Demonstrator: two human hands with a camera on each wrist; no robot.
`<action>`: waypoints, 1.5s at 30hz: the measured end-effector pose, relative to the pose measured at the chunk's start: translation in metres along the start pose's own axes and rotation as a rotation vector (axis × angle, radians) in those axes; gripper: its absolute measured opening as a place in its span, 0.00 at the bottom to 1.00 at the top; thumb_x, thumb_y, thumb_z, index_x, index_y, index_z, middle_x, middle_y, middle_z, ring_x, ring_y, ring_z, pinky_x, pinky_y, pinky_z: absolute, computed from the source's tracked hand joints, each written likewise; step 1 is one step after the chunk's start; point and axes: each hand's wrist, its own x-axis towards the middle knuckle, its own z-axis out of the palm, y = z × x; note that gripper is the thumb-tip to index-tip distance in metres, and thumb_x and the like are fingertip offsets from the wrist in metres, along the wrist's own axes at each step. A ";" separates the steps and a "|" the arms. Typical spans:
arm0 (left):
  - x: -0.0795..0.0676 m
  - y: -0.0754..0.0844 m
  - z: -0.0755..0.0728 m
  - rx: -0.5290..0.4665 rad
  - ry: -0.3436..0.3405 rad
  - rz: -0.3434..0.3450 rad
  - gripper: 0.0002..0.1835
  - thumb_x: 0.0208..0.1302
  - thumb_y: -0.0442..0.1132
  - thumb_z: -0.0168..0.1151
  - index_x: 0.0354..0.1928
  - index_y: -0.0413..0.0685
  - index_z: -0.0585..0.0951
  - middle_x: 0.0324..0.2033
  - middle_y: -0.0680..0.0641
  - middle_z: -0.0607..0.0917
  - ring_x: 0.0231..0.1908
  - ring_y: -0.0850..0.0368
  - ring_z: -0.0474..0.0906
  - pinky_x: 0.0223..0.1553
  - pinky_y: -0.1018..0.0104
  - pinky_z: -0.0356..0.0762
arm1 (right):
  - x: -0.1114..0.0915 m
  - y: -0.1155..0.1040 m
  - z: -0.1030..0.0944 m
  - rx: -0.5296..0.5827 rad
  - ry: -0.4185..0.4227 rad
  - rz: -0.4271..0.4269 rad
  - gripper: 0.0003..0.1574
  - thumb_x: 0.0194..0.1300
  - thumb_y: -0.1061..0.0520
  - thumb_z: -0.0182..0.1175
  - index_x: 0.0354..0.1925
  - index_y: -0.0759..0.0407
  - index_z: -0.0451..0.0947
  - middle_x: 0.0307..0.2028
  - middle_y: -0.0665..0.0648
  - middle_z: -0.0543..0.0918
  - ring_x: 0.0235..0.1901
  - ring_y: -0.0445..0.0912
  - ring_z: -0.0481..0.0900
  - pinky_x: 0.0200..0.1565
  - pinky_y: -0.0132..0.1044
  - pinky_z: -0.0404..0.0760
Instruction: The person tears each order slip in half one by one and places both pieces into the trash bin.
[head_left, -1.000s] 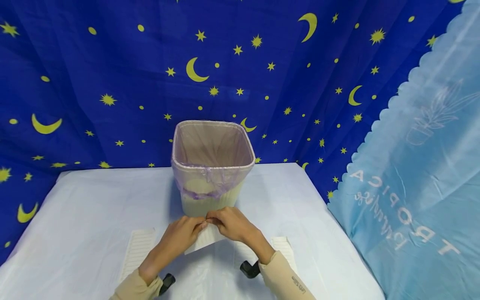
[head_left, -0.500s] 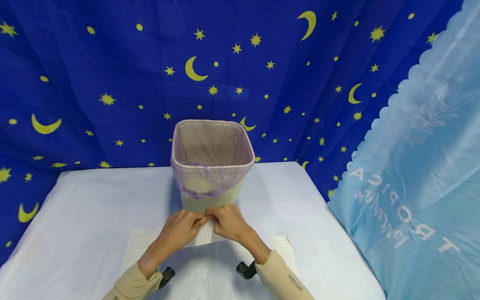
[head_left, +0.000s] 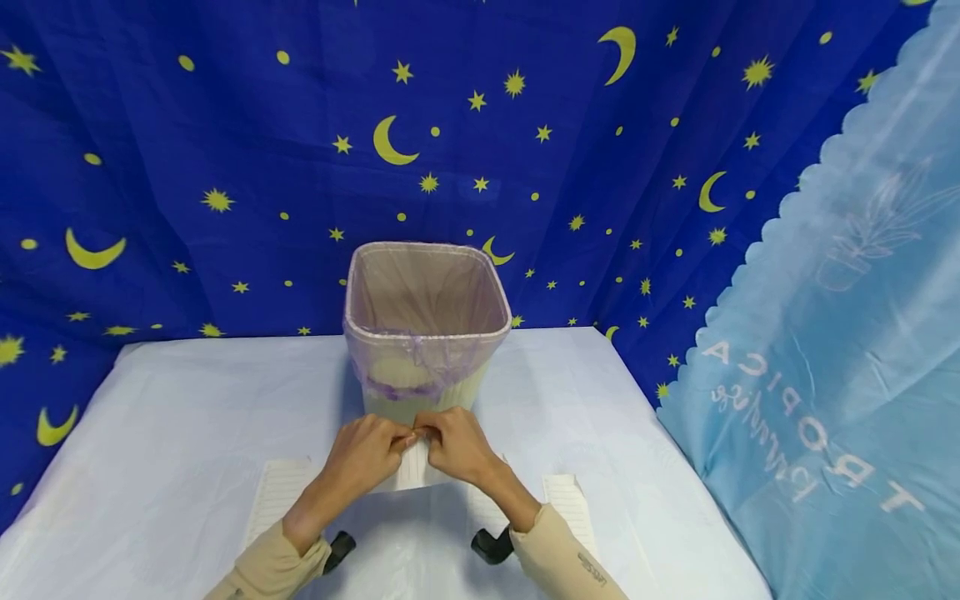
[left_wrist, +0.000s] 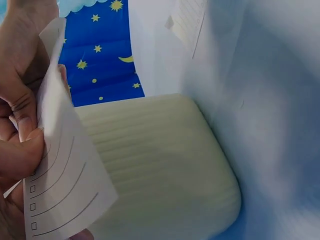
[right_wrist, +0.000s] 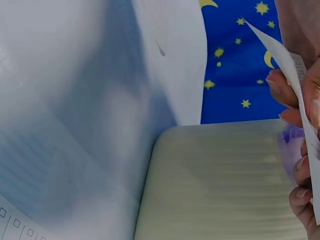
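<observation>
A sheet of lined paper with small checkboxes [left_wrist: 70,175] is pinched between both hands, just in front of the bin. My left hand [head_left: 367,454] grips its top edge with thumb and fingers. Right beside it, fingertips touching or nearly so, my right hand [head_left: 457,446] pinches the same edge. In the right wrist view the paper [right_wrist: 295,85] stands edge-on, bent, with fingertips behind it. Whether the sheet is torn between the hands cannot be told. The pale bin [head_left: 420,408] has a purple bag liner [head_left: 427,367] folded over its rim.
One lined sheet [head_left: 277,492] lies on the white-covered table [head_left: 187,417] at left, and another [head_left: 567,504] at right, partly under the right arm. Black wrist-camera mounts [head_left: 492,546] hang under the wrists. A starry blue curtain [head_left: 262,167] stands behind, a light-blue one [head_left: 840,350] at right.
Both hands keep their pinch on the sheet. They have shifted slightly, and the paper has turned from a slant to hang more squarely below the fingers. The bin has not moved.
</observation>
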 end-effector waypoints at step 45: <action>0.005 0.006 -0.003 -0.087 -0.140 -0.138 0.12 0.57 0.41 0.71 0.42 0.46 0.88 0.30 0.52 0.88 0.18 0.65 0.68 0.25 0.63 0.71 | 0.006 0.005 -0.030 -0.011 -0.358 0.099 0.06 0.69 0.57 0.59 0.34 0.52 0.83 0.23 0.46 0.81 0.22 0.31 0.66 0.30 0.25 0.69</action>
